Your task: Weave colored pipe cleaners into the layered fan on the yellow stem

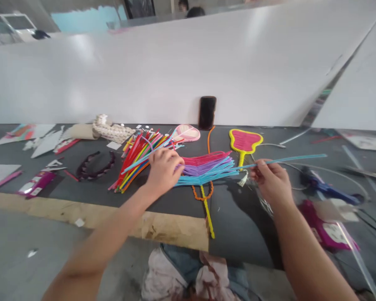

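Observation:
A fan-like craft of pipe cleaners (203,168) lies on the dark table, with red, purple and blue rows bent in a V around a yellow twisted stem (209,213). An orange twisted loop (212,190) hangs at its lower edge. My left hand (165,168) is closed over the left ends of the rows, its fingertips partly hidden. Between thumb and fingers, my right hand (272,180) pinches a light blue pipe cleaner (301,158) that stretches from the craft's right side past the hand.
Loose coloured pipe cleaners (141,161) lie left of the craft, near a dark braided headband (96,165). Behind stand a phone (207,113) and a white partition (144,75). A yellow-edged pink fan (246,141), blue glue gun (332,188) and magenta box (326,228) lie rightward.

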`<state>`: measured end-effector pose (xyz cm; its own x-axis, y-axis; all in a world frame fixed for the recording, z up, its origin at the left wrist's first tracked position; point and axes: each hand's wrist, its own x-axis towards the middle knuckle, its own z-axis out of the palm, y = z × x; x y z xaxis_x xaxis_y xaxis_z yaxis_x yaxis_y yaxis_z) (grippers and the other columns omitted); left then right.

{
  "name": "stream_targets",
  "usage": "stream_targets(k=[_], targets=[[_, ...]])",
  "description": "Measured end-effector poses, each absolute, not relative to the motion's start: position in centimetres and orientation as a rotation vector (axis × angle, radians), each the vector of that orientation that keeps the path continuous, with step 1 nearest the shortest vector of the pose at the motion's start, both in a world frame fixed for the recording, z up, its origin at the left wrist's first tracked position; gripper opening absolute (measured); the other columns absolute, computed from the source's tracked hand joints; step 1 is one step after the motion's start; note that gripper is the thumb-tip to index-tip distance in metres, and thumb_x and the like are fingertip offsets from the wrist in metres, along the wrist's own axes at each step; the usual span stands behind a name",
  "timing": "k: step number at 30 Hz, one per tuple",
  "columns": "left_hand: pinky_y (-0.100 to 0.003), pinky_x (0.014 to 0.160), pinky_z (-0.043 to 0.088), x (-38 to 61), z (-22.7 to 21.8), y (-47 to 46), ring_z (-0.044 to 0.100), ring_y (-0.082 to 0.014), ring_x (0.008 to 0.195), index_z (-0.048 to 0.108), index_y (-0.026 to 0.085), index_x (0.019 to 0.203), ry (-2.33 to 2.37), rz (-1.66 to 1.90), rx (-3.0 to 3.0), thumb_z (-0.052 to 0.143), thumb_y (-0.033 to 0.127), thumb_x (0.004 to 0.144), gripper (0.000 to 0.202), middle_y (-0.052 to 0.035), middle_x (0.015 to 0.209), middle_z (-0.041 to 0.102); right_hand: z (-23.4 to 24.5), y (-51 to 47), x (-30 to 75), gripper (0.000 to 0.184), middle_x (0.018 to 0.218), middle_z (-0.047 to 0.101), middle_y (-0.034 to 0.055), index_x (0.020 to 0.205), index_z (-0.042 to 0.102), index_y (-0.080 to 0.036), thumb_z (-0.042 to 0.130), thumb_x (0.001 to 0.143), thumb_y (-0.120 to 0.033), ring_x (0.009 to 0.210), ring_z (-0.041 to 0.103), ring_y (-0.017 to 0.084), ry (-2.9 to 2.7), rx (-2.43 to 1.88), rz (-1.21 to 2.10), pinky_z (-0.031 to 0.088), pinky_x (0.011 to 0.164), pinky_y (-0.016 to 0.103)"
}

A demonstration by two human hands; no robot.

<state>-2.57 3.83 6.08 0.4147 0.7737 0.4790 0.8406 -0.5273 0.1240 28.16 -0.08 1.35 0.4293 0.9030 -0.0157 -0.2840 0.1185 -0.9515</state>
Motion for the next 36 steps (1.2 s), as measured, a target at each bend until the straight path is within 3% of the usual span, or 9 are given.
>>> stream_targets(k=[5,12,22,32,36], targets=[[-0.049,0.091,0.027,0.7,3.7,1.4,0.045,-0.0268,0.106,0.070,0.023,0.075,-1.195,-0.543,-2.776,0.063,0.026,0.085,0.013,-0.0042,0.100,0.064,1.2,-0.1,29.6,0.046,0.056,0.060,-0.0034,0.074,0.062,-0.019,0.082,0.060,-0.058,0.048,0.056,0.010,-0.846,-1.218,0.906,0.047,0.045,0.021],[-0.051,0.091,0.027,-0.1,1.5,1.7,0.044,-0.0273,0.107,0.073,0.025,0.077,-1.334,-0.504,-2.807,0.066,0.025,0.084,0.010,-0.0038,0.102,0.064,1.5,-0.9,27.8,0.040,0.056,0.061,-0.0012,0.080,0.064,-0.018,0.065,0.079,-0.058,0.048,0.057,0.011,-1.252,-1.448,0.811,0.050,0.049,0.024],[-0.050,0.090,0.028,-0.1,1.3,1.7,0.046,-0.0268,0.105,0.072,0.025,0.079,-1.375,-0.533,-2.892,0.067,0.030,0.084,0.009,-0.0033,0.098,0.066,0.3,-0.8,26.9,0.049,0.068,0.067,0.0034,0.081,0.064,-0.017,0.067,0.070,-0.065,0.050,0.061,0.013,-1.242,-1.713,1.008,0.051,0.047,0.024],[-0.049,0.088,0.030,1.2,0.7,1.4,0.046,-0.0265,0.103,0.067,0.020,0.074,-1.317,-0.470,-2.846,0.058,0.021,0.086,0.015,-0.0059,0.096,0.064,0.6,-1.0,28.0,0.051,0.057,0.065,0.0030,0.067,0.061,-0.019,0.050,0.082,-0.066,0.046,0.058,0.013,-1.447,-1.966,0.935,0.046,0.045,0.023],[-0.049,0.089,0.031,1.3,0.6,1.3,0.046,-0.0264,0.103,0.065,0.019,0.079,-1.313,-0.372,-2.835,0.054,0.019,0.088,0.014,-0.0064,0.096,0.064,1.8,-2.0,27.2,0.043,0.059,0.066,-0.0004,0.069,0.061,-0.020,0.046,0.091,-0.053,0.045,0.057,0.009,-1.823,-1.768,1.056,0.044,0.047,0.020]])
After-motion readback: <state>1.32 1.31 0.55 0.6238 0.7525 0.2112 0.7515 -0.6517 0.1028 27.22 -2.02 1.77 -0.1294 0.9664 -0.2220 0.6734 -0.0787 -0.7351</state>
